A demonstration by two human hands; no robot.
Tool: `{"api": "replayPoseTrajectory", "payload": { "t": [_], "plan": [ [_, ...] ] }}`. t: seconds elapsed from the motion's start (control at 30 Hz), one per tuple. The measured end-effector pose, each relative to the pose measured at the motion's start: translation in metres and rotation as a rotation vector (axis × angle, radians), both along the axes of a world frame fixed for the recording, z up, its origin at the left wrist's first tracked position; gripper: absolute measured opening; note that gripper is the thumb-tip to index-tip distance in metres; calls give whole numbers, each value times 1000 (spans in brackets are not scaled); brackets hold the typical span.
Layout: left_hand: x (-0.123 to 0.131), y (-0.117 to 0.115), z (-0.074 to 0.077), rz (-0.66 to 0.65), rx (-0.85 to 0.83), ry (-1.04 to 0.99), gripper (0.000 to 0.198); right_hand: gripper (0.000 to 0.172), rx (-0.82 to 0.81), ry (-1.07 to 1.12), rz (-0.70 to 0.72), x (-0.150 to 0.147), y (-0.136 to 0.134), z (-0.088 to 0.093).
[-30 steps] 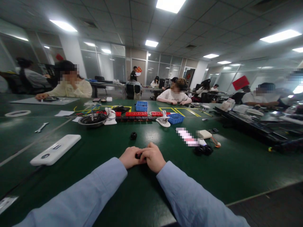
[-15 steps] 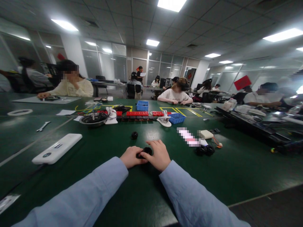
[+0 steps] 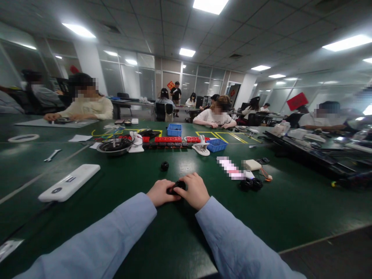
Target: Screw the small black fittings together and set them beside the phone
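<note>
A small black round part [image 3: 179, 185] is held low over the green table [image 3: 162, 240], between my two hands. My left hand [image 3: 161, 192] grips it from the left, with the thumb along its near side. From the right, my right hand [image 3: 195, 190] closes on the same part, thumb against it and fingers curled over the far side. Just beyond the hands, a similar black wheel-like piece [image 3: 164, 166] rests on the table. Two more black pieces [image 3: 251, 184] sit together to the right.
A white power bank [image 3: 69, 183] and a wrench [image 3: 52, 155] lie left. Ahead are a red strip [image 3: 167, 139], a blue basket [image 3: 216, 145] and a white clamp stand [image 3: 201, 145]. A black frame [image 3: 308, 157] stands right. People sit across the table.
The fingers of my right hand have curled in closer around the black part. Across the table at left, a person's raised hand has come down to the table.
</note>
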State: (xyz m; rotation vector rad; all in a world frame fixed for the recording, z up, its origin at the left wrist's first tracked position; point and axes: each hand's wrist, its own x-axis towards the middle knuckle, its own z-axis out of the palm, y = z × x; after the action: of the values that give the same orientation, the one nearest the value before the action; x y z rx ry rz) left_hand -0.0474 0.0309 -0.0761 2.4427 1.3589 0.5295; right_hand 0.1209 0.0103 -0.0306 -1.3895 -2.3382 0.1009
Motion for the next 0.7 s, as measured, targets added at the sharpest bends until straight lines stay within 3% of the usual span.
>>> {"api": "replayPoseTrajectory", "payload": {
  "t": [0.7],
  "plan": [
    [-1, 1, 0, -15, 13, -1, 33, 27, -7, 32, 33, -1, 1, -5]
  ]
}}
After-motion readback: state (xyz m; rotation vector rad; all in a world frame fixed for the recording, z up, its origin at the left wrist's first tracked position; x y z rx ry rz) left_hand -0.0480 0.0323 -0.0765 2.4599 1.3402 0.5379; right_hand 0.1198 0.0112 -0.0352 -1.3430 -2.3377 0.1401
